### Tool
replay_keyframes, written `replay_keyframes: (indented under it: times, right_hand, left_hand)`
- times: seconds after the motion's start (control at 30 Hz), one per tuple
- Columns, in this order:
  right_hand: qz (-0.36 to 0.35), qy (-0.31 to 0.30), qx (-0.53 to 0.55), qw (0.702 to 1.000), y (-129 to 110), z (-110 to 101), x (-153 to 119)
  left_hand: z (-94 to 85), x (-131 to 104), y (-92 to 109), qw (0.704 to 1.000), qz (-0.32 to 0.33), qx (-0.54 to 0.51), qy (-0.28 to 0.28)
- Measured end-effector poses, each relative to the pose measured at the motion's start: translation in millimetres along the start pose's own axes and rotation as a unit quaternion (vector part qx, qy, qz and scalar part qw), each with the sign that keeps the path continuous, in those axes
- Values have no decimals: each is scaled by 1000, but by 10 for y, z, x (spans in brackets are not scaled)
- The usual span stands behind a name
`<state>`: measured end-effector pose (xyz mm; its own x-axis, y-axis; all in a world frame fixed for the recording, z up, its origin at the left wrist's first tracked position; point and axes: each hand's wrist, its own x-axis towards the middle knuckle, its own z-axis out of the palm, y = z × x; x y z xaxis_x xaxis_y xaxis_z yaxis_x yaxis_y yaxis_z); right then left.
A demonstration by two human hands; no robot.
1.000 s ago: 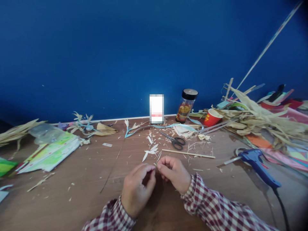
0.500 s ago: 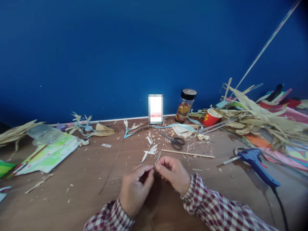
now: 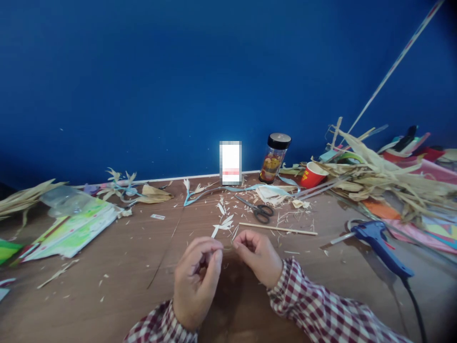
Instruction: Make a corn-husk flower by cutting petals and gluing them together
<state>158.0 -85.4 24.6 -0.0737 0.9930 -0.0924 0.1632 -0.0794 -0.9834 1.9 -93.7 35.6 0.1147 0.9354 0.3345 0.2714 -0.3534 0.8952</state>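
Low over the brown table, my left hand has curled fingers, with the thumb tip close to the index finger. Whatever sits in that pinch is too small to make out. My right hand faces it across a short gap, thumb and forefinger pressed together on something I cannot name. Just beyond the fingertips lie pale cut husk strips. A thin wooden stick rests beyond my right hand, and dark-handled scissors lie behind the stick.
A blue glue gun with a cord lies at the right, near a heap of dry corn husks. A lidded jar and a red paper cup stand at the back. Light blue ribbon and a clear plastic bottle lie left of them.
My hands have drawn apart from fingertip contact. The left hand has shifted a little left and down; the right has hardly moved.
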Motion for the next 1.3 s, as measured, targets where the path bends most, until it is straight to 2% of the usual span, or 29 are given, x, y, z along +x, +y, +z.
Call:
replay_keyframes:
  times: [0.07,0.13,0.2,0.27,0.47,0.63,0.73,0.87,1.03,1.3]
  right_hand:
    - [-57,22,-77,995,-8,6,-18]
    - [-103,32,-148,983,-14,17,-38]
    - [-133,41,-196,971,-17,27,-54]
    - [-147,46,-214,965,-19,32,-61]
    - [-138,33,-199,970,-41,18,-47]
    - [-135,36,-196,971,-30,15,-41]
    - [-138,31,-202,969,-23,12,-37]
    - [-150,29,-207,966,-27,10,-39]
    - [-177,22,-229,957,-34,26,-61]
    - [-179,24,-237,955,-32,19,-60]
  left_hand:
    - [11,20,16,997,-77,-28,-13]
    - [34,38,23,987,-130,-58,-74]
    - [63,44,7,978,-150,-79,-122]
    - [88,40,-36,975,-148,-83,-144]
    - [78,44,-177,979,-153,-34,-133]
    - [49,71,-147,978,-154,35,-132]
    - [49,86,-117,979,-149,24,-135]
    - [42,85,-120,986,-129,24,-104]
    - [39,58,-152,961,-228,-27,-156]
    - [75,73,-149,957,-231,-107,-139]
